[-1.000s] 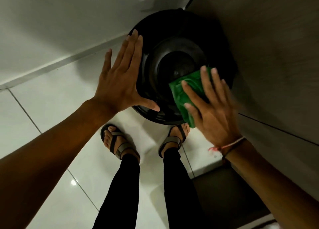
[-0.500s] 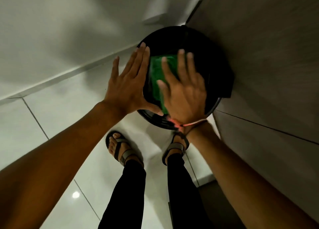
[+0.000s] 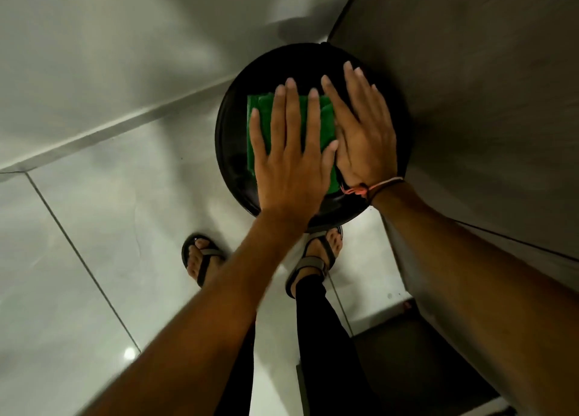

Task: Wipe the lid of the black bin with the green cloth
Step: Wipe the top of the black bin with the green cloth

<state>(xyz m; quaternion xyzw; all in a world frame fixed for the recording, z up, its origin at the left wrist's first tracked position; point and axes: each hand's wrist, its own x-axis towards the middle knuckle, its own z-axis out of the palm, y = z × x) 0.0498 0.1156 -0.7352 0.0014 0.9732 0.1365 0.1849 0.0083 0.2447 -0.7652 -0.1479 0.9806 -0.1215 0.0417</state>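
Note:
The black bin's round lid sits in the corner between the white wall and a grey panel. The folded green cloth lies flat on the lid's middle. My left hand presses flat on the cloth with fingers spread and covers most of it. My right hand, with a red string at the wrist, lies flat on the right half of the lid. Its thumb side touches the cloth's right edge, and its fingers reach toward the far rim.
A grey panel stands right against the bin. The white wall meets the glossy tiled floor on the left. My two sandalled feet stand just in front of the bin.
My left hand slid from the lid's left rim onto the cloth. My right hand came off the top of the cloth and shifted to the lid's right side.

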